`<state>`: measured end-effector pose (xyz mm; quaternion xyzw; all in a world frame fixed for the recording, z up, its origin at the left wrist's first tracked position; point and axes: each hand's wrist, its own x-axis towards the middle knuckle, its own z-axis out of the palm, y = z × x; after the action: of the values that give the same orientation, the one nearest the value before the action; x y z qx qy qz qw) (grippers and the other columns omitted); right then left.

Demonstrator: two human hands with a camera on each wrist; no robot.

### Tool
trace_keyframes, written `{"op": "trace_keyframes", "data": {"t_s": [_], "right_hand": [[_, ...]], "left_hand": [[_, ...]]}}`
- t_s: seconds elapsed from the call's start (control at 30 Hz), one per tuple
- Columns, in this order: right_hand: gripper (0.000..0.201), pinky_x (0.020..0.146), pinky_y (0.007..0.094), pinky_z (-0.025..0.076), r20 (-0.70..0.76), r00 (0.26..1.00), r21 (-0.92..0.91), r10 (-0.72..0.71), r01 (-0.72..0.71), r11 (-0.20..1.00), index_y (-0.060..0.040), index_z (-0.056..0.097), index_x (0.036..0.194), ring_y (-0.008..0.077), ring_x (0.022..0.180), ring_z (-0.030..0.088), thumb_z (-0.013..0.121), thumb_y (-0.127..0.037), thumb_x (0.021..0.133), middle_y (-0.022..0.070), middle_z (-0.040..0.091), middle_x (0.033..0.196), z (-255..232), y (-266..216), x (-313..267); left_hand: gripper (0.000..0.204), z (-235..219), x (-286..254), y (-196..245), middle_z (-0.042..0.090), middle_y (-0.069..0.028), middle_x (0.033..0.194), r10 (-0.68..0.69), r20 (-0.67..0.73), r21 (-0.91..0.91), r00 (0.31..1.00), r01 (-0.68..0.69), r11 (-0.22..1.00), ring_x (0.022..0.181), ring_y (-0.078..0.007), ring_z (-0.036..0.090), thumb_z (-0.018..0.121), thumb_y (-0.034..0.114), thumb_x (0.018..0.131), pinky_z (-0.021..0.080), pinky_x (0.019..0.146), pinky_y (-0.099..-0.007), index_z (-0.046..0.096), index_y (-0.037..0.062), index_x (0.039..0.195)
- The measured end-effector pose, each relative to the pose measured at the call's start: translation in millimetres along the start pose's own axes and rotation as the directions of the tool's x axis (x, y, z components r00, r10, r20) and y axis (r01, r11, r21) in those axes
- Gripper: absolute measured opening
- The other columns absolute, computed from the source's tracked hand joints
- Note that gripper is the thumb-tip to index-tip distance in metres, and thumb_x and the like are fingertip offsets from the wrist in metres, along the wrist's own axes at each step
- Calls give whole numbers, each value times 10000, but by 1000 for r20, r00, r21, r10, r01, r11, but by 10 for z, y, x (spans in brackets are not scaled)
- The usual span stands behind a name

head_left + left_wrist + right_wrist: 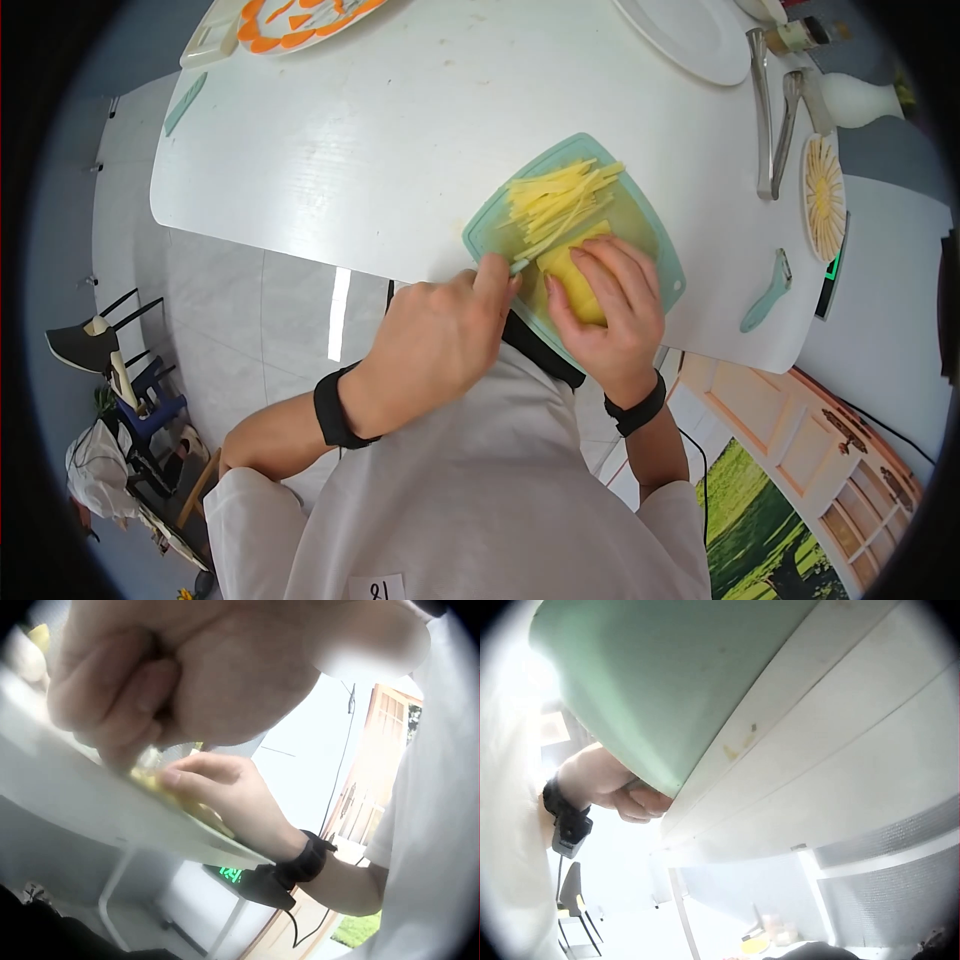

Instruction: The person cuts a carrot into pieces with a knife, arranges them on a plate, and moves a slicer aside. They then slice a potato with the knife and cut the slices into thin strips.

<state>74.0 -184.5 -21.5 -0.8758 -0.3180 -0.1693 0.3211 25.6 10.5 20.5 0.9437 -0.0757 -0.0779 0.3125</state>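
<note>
In the head view my left hand (430,325) grips a small knife (519,266) with a pale teal handle; most of its blade is hidden. My right hand (615,315) holds down a peeled yellow block, apparently potato (578,285), fingers and thumb curled over it. The knife is close along the block's left side. Just beyond it, a loose pile of thin yellow strips (560,200) lies on the teal cutting board (655,235). Seen from the left wrist, the left hand (187,675) looms large, with the right hand (232,795) behind it.
The board lies by the near edge of the white table (330,150). A teal peeler (770,292), metal tongs (768,120) and a plate of fanned pale sticks (824,195) are on the right. Farther back are an orange-trimmed plate (310,30) and a white plate (690,35); a teal tool (186,104) lies left.
</note>
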Motion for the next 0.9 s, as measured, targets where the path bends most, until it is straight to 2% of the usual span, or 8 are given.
{"op": "trace_keyframes", "data": {"t_s": [0.07,0.17,0.27,0.77,0.9], "right_hand": [[351,864,397,560,-2,1000,0,3,-3,1000,12,679,1057,325,1040,650,814,-43,738,126,677,1093,-1,7,-7],[353,872,396,557,-6,1000,6,8,-8,1000,12,681,1061,325,1046,651,814,-44,739,126,681,1108,8,13,-19],[358,878,395,555,6,1000,4,16,-16,1000,8,688,1062,324,1051,655,818,-38,732,124,686,1117,10,18,-34],[367,892,398,554,22,999,0,35,-35,999,-7,701,1053,328,1062,663,831,-25,711,119,696,1118,-3,8,-16],[360,893,397,554,26,999,-6,32,-32,999,-7,702,1049,325,1061,663,829,-24,713,118,697,1115,-4,10,-18]], "left_hand": [[173,54,-15,17,575,-131,627,50,-49,30,998,-49,998,497,-321,587,601,126,986,451,447,-423,494,18,902],[190,100,-31,22,551,-99,629,68,-17,181,998,-64,981,494,-279,581,608,150,989,446,442,-397,499,20,903],[202,121,-43,3,519,-77,608,75,-24,217,997,-68,974,484,-253,567,611,169,991,439,436,-381,500,27,900],[209,-22,-147,22,517,-71,572,33,89,218,995,-52,974,481,-251,576,603,176,990,430,435,-370,490,33,889],[193,-31,-88,8,529,-83,567,57,103,202,993,-77,976,475,-271,569,583,162,996,433,437,-382,484,31,895]]}}
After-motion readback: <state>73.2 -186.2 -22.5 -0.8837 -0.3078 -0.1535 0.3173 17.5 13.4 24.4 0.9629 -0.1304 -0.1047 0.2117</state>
